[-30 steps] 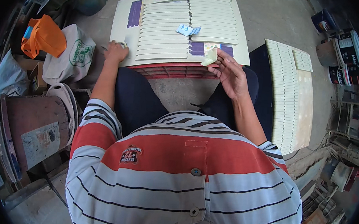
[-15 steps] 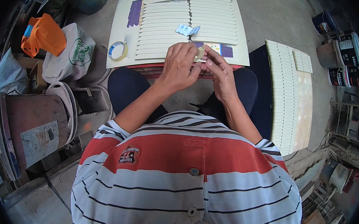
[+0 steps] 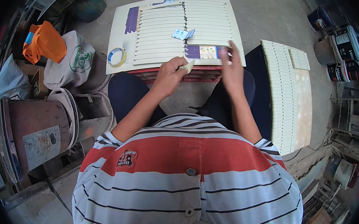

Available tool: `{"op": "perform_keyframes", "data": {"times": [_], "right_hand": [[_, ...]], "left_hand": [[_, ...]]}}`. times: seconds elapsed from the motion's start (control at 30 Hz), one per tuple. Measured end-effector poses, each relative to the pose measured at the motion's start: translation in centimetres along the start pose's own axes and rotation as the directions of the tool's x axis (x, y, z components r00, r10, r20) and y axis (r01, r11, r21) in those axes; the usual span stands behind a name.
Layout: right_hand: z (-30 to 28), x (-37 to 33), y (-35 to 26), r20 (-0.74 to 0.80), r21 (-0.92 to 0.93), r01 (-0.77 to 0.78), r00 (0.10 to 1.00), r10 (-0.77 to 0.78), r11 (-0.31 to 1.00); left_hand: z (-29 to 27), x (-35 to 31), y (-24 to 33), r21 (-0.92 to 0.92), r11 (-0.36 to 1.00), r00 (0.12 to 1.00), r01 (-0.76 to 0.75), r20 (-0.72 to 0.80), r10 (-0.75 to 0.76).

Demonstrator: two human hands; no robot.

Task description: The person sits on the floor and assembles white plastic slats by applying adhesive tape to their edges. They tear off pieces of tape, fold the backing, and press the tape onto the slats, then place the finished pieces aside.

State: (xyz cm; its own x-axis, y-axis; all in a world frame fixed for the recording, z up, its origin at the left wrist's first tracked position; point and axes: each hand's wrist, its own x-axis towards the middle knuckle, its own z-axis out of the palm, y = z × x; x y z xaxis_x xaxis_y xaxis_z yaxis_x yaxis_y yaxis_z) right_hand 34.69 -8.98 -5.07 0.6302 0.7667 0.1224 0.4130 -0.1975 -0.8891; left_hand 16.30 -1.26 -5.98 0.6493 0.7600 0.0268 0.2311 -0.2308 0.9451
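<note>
My left hand (image 3: 170, 74) pinches a small, pale cream curved piece (image 3: 188, 66) at the near edge of a cream board (image 3: 153, 65). What exactly the piece is, I cannot make out. To the right, my right hand (image 3: 233, 74) is raised above the board's near right corner, fingers apart and slightly blurred, with nothing visible in them. Rows of long cream strips (image 3: 160, 36) cover much of the board. A purple patch (image 3: 193, 51) and a patterned patch (image 3: 208, 52) show beside my right fingers. A blue-and-white blister pack (image 3: 180, 34) rests on the strips.
A roll of tape (image 3: 116, 57) lies at the board's left. Beneath the board is a red crate (image 3: 199, 73). Another strip-covered panel (image 3: 278, 94) stands to the right. Left are an orange bag (image 3: 46, 42), a white bag (image 3: 72, 59) and a stained bucket (image 3: 35, 121).
My hands have come apart. The left drew back toward me with the cream piece; the right let go and moved right, its fingers spreading. The view has shifted slightly.
</note>
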Motion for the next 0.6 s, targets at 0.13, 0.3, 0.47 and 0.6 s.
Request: {"op": "perform_keyframes", "data": {"times": [0.13,0.3,0.47,0.6], "right_hand": [[-0.9,0.1,-0.8,0.256,0.420,-0.243,0.956,0.143,0.874],[1.6,-2.7,-2.7,0.417,0.561,-0.327,0.905,0.082,0.761],[2.8,-3.2,-2.0,0.416,0.555,-0.261,0.909,0.009,0.790],[2.8,-3.4,-2.5,0.394,0.567,-0.247,0.919,0.004,0.786]], "left_hand": [[-0.5,-0.3,0.3,-0.447,0.879,0.986,0.169,0.084,-0.147],[1.0,-0.6,1.0,-0.588,0.807,0.999,0.044,0.030,-0.033],[1.5,-1.3,1.2,-0.534,0.845,1.000,0.027,0.014,-0.023],[1.6,-1.5,1.2,-0.533,0.846,1.000,-0.001,0.002,0.003]]}}
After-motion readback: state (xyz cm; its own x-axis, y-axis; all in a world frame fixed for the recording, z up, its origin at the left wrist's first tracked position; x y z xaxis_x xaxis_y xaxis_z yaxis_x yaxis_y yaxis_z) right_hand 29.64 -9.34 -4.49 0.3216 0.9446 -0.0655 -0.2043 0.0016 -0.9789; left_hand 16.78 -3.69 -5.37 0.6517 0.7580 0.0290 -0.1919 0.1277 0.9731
